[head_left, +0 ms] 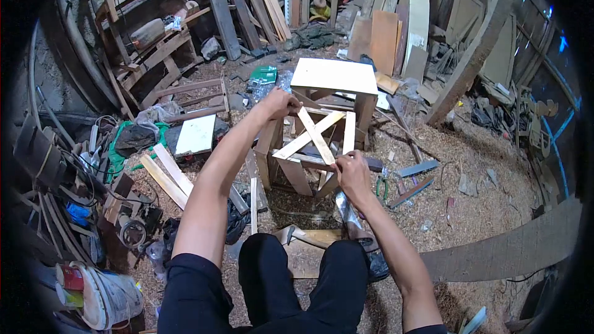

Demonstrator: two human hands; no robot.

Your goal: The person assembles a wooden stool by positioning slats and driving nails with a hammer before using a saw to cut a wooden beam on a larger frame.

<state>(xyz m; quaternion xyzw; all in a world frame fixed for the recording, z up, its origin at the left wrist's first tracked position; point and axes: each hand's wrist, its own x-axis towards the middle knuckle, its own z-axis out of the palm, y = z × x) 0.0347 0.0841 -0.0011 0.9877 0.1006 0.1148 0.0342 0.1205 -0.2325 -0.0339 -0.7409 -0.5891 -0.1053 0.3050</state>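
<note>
A light wooden slat (315,135) lies diagonally across the top of a small wooden frame (266,154). It crosses over another pale slat (294,146), making an X. My left hand (278,104) is closed at the slat's far end, its fingertips pinching near the frame's back corner. At the near end, my right hand (354,178) pinches the same slat against the frame's front edge. A third short slat (349,131) lies along the frame's right side. Behind the frame stands a stool-like piece with a white top (334,76).
Sawdust and scraps cover the floor. Pliers (382,187) and a saw blade (346,208) lie near my right hand. Loose strips (167,176) and a white board (195,134) are on the left. A bucket (102,297) stands at lower left, and a leaning post (473,55) at right.
</note>
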